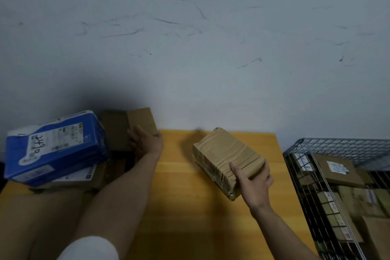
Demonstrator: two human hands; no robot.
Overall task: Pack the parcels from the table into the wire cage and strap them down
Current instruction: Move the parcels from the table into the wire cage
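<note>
I see the tape-wrapped parcel (229, 158) tilted just above the yellow table (190, 217), with my right hand (253, 183) clamping its near end, thumb on top and fingers (267, 172) wrapped round the side. Far left, my left hand (145, 141) grips the small brown box (142, 119), fingers curled on its near edge, beside the blue parcel (57, 145). The wire cage (337, 148), holding parcels, stands right of the table.
</note>
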